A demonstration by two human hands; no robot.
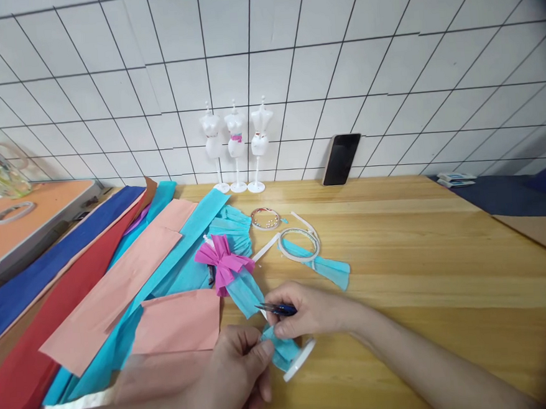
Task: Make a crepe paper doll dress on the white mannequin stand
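Head: L hand (238, 369) pinches crinkly teal crepe (281, 351), R hand (308, 311) w/ scissors (280, 308).

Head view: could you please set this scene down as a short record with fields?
Surface: wooden table
Left hand: pinches turquoise crepe paper by a lying mannequin's white base
Right hand: holds a blue-handled tool, likely scissors, over that paper
Mannequin dress: turquoise, with a pink bow
To the left: crepe paper sheets in pink, red, blue, turquoise
By the wall: three white mini mannequins; a leaning phone
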